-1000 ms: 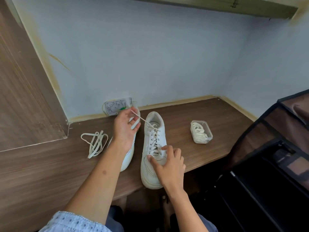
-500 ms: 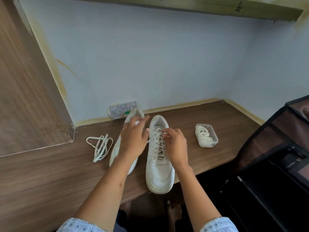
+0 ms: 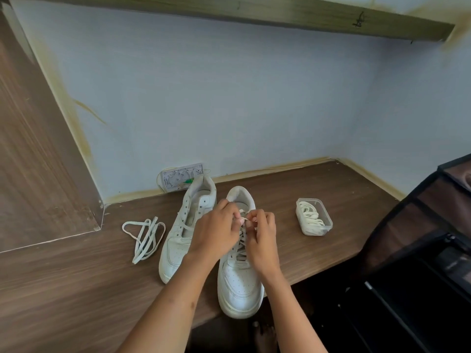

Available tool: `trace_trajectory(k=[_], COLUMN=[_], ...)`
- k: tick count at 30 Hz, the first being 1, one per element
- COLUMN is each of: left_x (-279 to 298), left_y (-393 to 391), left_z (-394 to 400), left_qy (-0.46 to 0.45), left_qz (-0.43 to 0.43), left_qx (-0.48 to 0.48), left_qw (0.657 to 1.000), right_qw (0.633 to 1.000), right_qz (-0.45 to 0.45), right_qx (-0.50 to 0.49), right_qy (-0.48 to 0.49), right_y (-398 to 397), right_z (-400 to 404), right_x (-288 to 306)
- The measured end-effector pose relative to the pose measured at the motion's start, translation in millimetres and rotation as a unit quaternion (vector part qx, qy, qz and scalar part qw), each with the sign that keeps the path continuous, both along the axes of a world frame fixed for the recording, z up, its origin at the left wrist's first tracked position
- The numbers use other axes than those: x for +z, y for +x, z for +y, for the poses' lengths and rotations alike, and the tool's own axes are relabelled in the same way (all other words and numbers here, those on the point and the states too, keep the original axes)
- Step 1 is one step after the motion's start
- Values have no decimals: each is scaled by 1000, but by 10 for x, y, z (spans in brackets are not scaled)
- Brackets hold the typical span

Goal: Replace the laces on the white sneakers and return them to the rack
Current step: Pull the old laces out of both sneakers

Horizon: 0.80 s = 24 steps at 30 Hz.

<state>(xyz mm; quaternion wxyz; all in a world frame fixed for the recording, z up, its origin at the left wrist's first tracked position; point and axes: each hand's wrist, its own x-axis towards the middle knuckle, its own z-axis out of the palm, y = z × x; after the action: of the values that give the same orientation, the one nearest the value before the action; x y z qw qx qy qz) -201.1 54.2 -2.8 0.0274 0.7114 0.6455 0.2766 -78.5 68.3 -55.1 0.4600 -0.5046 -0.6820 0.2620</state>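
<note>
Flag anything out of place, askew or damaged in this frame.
Two things stand out. The laced sneaker has its toe jutting past the desk edge. The wall socket plate behind the left sneaker looks loose and tilted. Nothing is spilled.

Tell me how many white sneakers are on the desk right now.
2: one sneaker on the left with mostly bare eyelets, and one sneaker right of it, its toe overhanging the desk's front edge.

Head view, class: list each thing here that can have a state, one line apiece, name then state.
right sneaker: laced, toe overhanging the desk edge
left sneaker: mostly unlaced
loose lace: lying bundled on the desk
plastic container: lidless, holding laces
left hand: pinching the lace
right hand: pinching the lace
</note>
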Motion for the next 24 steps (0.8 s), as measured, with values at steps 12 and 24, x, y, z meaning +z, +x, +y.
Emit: trace_trajectory(k=[12, 24], left_x=[245, 82], left_y=[-111, -419], left_z=[-15, 80], left_qy=[-119, 24], left_qz=[-521, -577], left_qx=[-17, 200], left_qw=[845, 792], right_qw=[999, 847], right_qz=[25, 491], right_qx=[-47, -147], right_qy=[0, -140], right_y=[-16, 240], right_z=[-46, -103], right_x=[74, 428])
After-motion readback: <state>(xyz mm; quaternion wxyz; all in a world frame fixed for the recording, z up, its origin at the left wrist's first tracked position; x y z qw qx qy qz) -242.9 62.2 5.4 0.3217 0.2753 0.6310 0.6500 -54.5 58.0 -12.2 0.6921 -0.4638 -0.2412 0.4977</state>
